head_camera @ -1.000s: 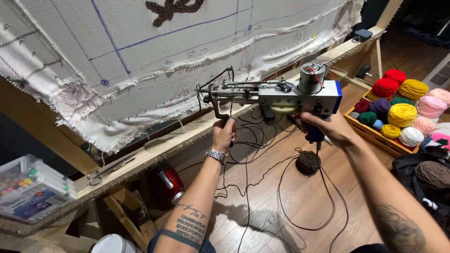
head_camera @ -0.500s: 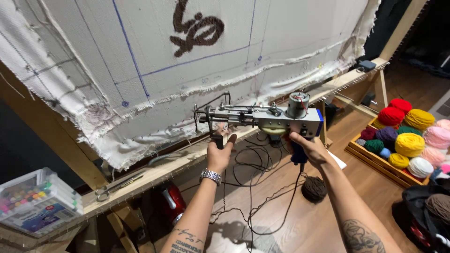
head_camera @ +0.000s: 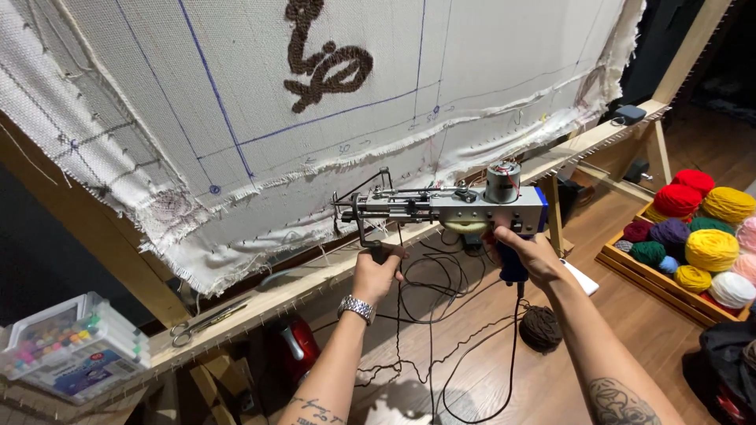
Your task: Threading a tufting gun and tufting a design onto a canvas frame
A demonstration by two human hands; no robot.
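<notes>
Our arms are cut off at the bottom. Our left hand point(head_camera: 376, 271) and right hand point(head_camera: 529, 256) wrap their fingers round the tufting gun point(head_camera: 449, 208), hiding its handles. It sits just before the cloth point(head_camera: 472, 79). Left, a clear marker box point(head_camera: 71, 346) wears a blue label.

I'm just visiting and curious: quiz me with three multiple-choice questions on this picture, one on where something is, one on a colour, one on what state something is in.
1. Where does the dark brown yarn ball lie?
A. on the wooden floor
B. in the crate
C. on the frame's ledge

2. What colour is the stitched figure on the cloth?
A. red
B. dark brown
C. yellow

3. How is the tufting gun held?
A. one hand only
B. lying unheld
C. both hands grip it

Answers:
1 A, it rests on the floorboards by the cables.
2 B, its loops are dark brown.
3 C, the left hand grips the front handle, the right hand the rear grip.
</notes>
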